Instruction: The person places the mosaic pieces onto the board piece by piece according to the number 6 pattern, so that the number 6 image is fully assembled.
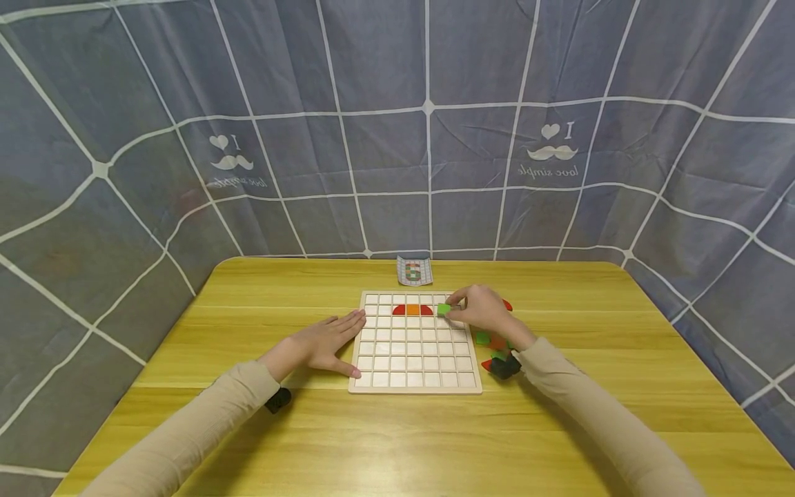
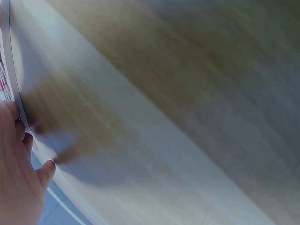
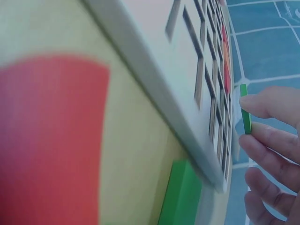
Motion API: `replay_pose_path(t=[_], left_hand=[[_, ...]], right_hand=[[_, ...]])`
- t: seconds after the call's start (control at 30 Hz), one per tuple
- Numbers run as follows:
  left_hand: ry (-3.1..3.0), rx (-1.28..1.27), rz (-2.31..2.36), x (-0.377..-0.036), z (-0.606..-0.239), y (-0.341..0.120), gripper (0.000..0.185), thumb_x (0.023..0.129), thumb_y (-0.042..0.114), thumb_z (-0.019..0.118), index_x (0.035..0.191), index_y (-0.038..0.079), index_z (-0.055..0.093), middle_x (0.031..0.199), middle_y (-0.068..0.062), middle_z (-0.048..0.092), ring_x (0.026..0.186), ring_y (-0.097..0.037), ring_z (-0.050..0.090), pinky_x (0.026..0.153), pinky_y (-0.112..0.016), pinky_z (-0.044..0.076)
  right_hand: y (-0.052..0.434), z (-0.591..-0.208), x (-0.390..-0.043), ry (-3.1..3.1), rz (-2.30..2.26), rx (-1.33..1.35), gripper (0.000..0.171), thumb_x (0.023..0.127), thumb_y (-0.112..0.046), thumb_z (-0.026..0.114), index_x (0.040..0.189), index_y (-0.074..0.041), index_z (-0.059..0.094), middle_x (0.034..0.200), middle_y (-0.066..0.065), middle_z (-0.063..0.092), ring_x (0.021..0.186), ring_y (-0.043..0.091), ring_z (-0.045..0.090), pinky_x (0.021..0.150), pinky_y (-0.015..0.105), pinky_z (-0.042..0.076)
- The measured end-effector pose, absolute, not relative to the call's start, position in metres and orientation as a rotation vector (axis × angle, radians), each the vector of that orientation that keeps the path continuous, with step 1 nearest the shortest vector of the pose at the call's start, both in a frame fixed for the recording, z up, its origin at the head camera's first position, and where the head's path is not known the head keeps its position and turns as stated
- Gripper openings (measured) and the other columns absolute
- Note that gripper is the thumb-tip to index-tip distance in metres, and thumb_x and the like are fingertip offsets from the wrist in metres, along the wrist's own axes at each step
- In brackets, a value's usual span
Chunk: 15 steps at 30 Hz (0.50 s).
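A pale wooden grid board lies on the table, its square cells bounded by raised ridges. In its upper part an orange square tile sits between two red curved tiles. My right hand pinches a green square tile between thumb and finger, over the board's upper right. The right wrist view shows that green tile edge-on at the fingertips. My left hand rests along the board's left edge, fingers straight and thumb spread; the left wrist view shows the left hand at that edge.
Right of the board lie loose tiles, among them a green tile and an orange tile, partly hidden by the right arm. A printed pattern card lies behind the board. A grey curtain hangs beyond the wooden table.
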<state>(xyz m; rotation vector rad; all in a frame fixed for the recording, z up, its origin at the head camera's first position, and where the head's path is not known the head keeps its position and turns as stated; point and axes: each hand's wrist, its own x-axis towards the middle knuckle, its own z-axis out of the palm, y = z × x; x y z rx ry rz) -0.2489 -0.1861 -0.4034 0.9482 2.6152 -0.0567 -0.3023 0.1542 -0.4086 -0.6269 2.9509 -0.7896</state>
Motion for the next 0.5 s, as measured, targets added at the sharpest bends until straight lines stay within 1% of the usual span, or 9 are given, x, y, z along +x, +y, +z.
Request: replay_pose_path(t=[0.27,0.5], left_hand=[[2.618,0.950,-0.060,-0.249,-0.402,-0.186,0.107,0.072,0.078,0.042,0.147,0.012,0.002,0.154,-0.005,-0.003,0.143,-0.020,0.004,0.116,-0.043,0.015],[2.611,0.959,-0.067,-0.249,-0.403,-0.185,0.107,0.072,0.077,0.042,0.147,0.012,0.001,0.154,-0.005,-0.004,0.143,-0.020,0.003,0.115,-0.043,0.015]], right_hand=[[0.140,-0.408,-0.303,2.938,-0.773,-0.657,0.025,0.073,-0.036,0.071,0.093,-0.021,0.072,0.085,-0.006,0.071,0.057,0.005,0.053,0.043,0.022,0.037],[0.127,-0.407,-0.300,2.928,-0.770,-0.698,0.026,0.073,-0.037,0.071,0.094,-0.021,0.072,0.086,-0.005,0.071,0.057,0.004,0.054,0.043,0.021,0.037]])
